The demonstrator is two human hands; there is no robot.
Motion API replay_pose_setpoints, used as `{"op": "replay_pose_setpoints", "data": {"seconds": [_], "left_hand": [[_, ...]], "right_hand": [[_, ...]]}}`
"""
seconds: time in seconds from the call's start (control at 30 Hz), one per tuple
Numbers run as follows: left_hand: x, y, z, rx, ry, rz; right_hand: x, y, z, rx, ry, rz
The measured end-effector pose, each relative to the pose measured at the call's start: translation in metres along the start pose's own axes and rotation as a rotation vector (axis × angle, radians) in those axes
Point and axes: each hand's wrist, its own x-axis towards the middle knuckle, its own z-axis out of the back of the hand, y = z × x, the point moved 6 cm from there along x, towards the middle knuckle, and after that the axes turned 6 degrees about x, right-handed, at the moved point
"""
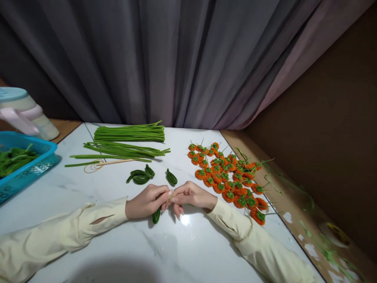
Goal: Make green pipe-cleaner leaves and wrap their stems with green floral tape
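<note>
My left hand (149, 201) is closed, and a dark green pipe-cleaner leaf (156, 216) pokes out below its fingers. Thumb and forefinger of my right hand (193, 196) are pinched against the left fingertips; what lies between them is too small to make out. A sliver of green shows under the right palm. Just beyond my hands lies a single looped dark green leaf (171, 177). Several more dark green leaves (140, 177) lie in a small group to its left.
Bright green pipe cleaners (129, 133) lie in bundles at the back, beside a thin wooden stick (114, 161) with a loop. Many orange pipe-cleaner pumpkins (219, 177) cover the right. A blue basket (44, 155) and a lidded cup (25, 112) stand left; a tape roll (335, 234) lies right.
</note>
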Motion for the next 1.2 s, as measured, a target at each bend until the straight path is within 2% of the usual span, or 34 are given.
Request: {"op": "replay_pose_setpoints", "data": {"seconds": [0.17, 0.33, 0.53, 0.67, 0.77, 0.9, 1.0, 1.13, 1.2], "left_hand": [[0.0, 0.004, -0.001, 0.02, -0.02, 0.005], [-0.001, 0.007, -0.002, 0.106, -0.028, -0.001], [-0.001, 0.007, -0.001, 0.15, -0.034, -0.015], [-0.001, 0.005, -0.001, 0.146, -0.029, -0.016], [-0.002, 0.004, -0.001, 0.123, -0.02, 0.0], [0.0, 0.003, 0.0, 0.12, -0.017, -0.013], [0.0, 0.0, 0.003, 0.2, -0.04, -0.103], [-0.001, -0.002, 0.004, 0.348, -0.041, -0.254], [-0.001, 0.0, 0.007, 0.395, -0.054, -0.265]], "right_hand": [[0.003, -0.005, 0.002, -0.079, -0.086, -0.001], [0.002, -0.005, 0.001, -0.338, -0.211, 0.029], [-0.003, 0.008, -0.007, -0.798, -0.349, 0.183], [-0.003, 0.008, -0.008, -0.891, -0.342, 0.257], [-0.002, 0.005, -0.002, -0.753, -0.326, 0.18], [-0.001, 0.001, 0.0, -0.416, -0.213, 0.11], [0.001, -0.002, 0.0, -0.18, -0.145, 0.088], [0.001, -0.007, 0.002, 0.046, -0.127, 0.022], [0.001, -0.01, 0.001, 0.136, -0.11, -0.02]]}}
